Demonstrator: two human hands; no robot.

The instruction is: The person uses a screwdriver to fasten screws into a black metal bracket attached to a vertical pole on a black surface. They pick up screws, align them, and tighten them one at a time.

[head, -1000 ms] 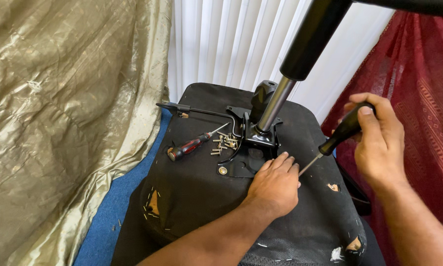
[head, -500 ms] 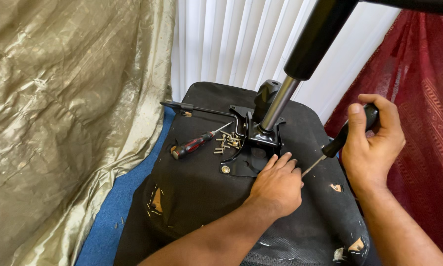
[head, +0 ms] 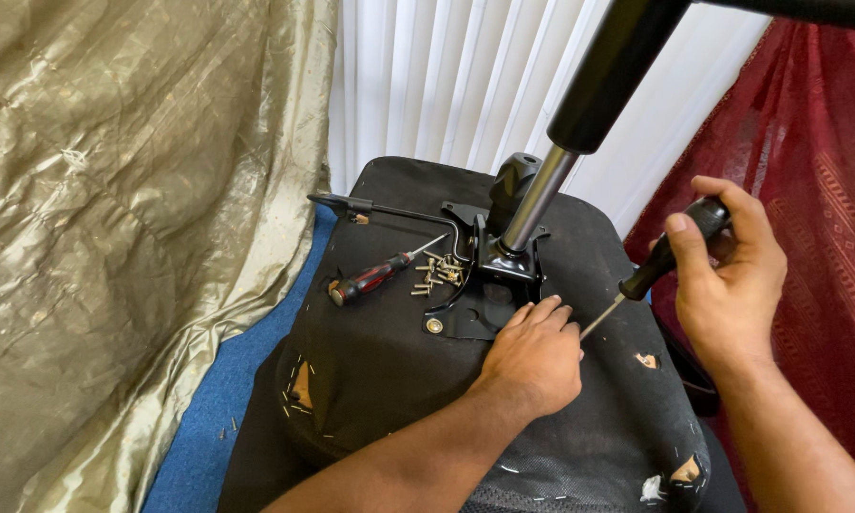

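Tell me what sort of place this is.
Probably a room in a home, used as a makeshift repair spot. White vertical blinds hang behind, gold fabric and a red patterned curtain drape the sides, and an upturned office chair seat lies over blue carpet.

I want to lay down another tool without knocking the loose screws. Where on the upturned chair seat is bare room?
The near-left stretch of the seat underside is bare, bordered by the red-handled screwdriver, the left hand and a torn patch. The strip behind the lever is also bare. Crowded: the screws beside the metal bracket.
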